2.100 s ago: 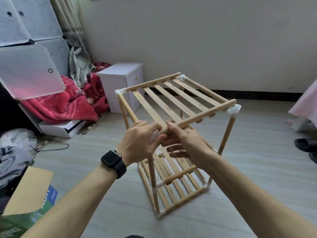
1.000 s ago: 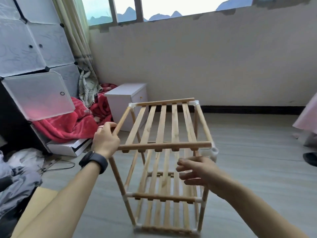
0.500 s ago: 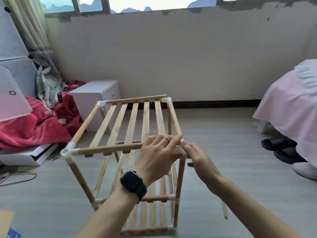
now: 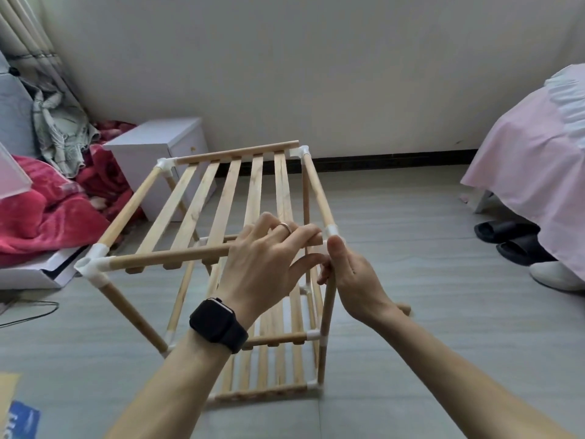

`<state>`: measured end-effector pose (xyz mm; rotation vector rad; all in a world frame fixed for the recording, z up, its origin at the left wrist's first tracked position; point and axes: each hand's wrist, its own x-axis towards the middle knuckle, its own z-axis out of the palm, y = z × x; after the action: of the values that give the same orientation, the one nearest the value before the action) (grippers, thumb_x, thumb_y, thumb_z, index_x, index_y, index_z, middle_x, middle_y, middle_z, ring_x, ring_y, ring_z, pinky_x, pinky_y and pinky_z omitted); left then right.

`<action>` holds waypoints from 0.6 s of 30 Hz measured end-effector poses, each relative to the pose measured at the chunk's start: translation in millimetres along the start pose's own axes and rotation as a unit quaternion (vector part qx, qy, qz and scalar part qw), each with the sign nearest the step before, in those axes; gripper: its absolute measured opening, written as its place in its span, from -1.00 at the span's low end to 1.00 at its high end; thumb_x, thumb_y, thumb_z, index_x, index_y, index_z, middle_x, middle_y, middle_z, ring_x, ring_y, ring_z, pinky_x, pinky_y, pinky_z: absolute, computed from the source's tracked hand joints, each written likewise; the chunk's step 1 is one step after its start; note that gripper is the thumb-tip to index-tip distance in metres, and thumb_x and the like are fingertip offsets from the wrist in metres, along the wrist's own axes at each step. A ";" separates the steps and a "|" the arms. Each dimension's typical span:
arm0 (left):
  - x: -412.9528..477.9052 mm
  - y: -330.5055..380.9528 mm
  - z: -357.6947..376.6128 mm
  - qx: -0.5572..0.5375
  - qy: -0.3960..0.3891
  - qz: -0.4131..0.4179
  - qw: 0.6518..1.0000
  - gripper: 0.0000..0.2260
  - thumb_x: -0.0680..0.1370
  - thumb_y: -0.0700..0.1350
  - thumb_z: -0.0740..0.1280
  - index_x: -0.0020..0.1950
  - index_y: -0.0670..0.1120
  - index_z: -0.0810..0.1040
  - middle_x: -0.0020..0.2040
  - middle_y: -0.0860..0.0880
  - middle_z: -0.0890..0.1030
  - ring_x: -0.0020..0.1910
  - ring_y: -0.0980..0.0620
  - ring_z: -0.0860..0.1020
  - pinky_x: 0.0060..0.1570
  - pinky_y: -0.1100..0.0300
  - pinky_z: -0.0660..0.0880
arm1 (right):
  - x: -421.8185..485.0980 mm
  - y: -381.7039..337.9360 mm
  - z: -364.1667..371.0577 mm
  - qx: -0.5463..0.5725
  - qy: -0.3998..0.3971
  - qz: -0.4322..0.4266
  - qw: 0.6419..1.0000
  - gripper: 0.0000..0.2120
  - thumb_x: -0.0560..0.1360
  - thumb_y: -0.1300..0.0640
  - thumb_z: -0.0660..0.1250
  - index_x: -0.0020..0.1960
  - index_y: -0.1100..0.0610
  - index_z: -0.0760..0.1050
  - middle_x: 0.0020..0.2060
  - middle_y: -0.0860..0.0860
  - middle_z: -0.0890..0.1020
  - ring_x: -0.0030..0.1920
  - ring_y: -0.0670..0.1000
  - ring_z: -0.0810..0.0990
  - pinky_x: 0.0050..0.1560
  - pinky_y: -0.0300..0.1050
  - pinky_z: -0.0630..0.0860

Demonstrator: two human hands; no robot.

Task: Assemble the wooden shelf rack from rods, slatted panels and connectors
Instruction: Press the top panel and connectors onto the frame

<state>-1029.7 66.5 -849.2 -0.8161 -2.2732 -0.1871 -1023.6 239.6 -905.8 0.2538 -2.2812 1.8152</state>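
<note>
Two hands meet at the near right corner of the rack (image 4: 221, 191). The left hand (image 4: 266, 261) curls over the top panel's near rod (image 4: 171, 258), just beside the white connector (image 4: 330, 231). The right hand (image 4: 354, 277) grips the post (image 4: 327, 312) just under that connector, thumb up against it. The rack stands upright mid-room on the grey plank floor (image 4: 411, 248). Beyond it is a plain pale wall (image 4: 285, 74) with dark skirting. Far left sits a white cabinet (image 4: 152, 147), with a red blanket (image 4: 41, 213) heaped beside it. On the right is a pink-covered bed (image 4: 531, 160), with black slippers (image 4: 506, 231) at its edge.
</note>
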 end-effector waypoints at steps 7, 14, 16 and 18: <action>-1.6 -2.1 0.8 0.017 0.015 0.019 1.000 -0.62 0.62 0.19 0.20 0.29 0.05 0.62 -0.07 0.08 0.68 -0.08 -0.02 0.52 -0.20 0.08 0.49 | -1.7 2.4 -1.6 -0.017 0.022 0.005 1.000 -0.44 0.61 -0.29 -0.01 -0.19 0.10 0.52 -0.37 -0.03 0.60 -0.29 -0.02 0.64 -0.09 0.03 0.63; -1.5 -5.0 6.4 0.046 0.067 0.050 0.995 -0.69 0.62 0.17 0.28 0.20 0.04 0.67 -0.17 0.05 0.69 -0.19 -0.02 0.54 -0.28 0.12 0.49 | -1.7 0.5 -0.2 -0.029 0.046 0.022 0.998 -0.45 0.69 -0.22 -0.02 -0.20 0.09 0.51 -0.35 0.01 0.60 -0.23 0.08 0.67 0.00 0.30 0.61; -4.2 -6.0 9.0 0.060 0.081 0.052 0.994 -0.69 0.62 0.18 0.29 0.20 0.05 0.68 -0.17 0.05 0.69 -0.20 -0.02 0.54 -0.29 0.13 0.48 | -3.1 0.8 0.3 -0.036 0.046 0.023 0.998 -0.45 0.68 -0.24 -0.03 -0.21 0.08 0.51 -0.35 -0.01 0.61 -0.23 0.06 0.67 0.00 0.29 0.61; -5.1 -6.4 12.1 0.073 0.090 0.056 0.992 -0.68 0.62 0.19 0.28 0.19 0.05 0.68 -0.18 0.04 0.69 -0.21 -0.02 0.54 -0.29 0.13 0.47 | -3.9 1.7 -0.5 -0.040 0.044 0.024 0.998 -0.43 0.67 -0.27 -0.03 -0.20 0.08 0.52 -0.35 -0.05 0.62 -0.24 0.02 0.67 -0.01 0.26 0.62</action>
<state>-1037.7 63.0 -861.0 -0.8128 -2.0393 -0.0395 -1020.3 240.4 -908.3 0.1059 -2.3110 1.7167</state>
